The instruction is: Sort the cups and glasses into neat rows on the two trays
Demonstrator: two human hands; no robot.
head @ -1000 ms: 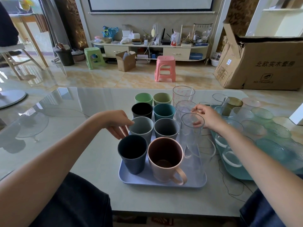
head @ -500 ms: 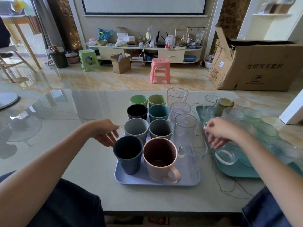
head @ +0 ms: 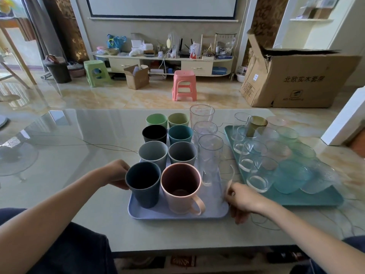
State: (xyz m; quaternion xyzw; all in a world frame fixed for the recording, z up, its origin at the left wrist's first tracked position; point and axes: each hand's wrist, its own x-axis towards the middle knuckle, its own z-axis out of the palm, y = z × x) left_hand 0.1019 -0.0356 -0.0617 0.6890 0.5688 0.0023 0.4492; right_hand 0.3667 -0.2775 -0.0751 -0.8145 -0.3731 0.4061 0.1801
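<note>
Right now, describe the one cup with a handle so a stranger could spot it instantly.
Start at the lavender tray in the middle of the table, left of the teal tray. In its nearest row, right of the dark blue cup, stands the pink mug. It alone has a handle, which points toward the near right.

Your left hand (head: 116, 175) and right hand (head: 243, 202) are both bare: no gloves, rings, watches or bands show on either one, and the wrists carry nothing. Your forearms are uncovered too, running in from the lower left and lower right corners of the frame with no sleeve visible along their length. Beneath your left arm, in the lower left of the frame, you have dark navy fabric (head: 65, 248), plain, with soft folds; whether it is trousers or shorts cannot be told. In the bottom right corner a patch of blue denim-like cloth (head: 353, 242) shows under your right arm.
</note>
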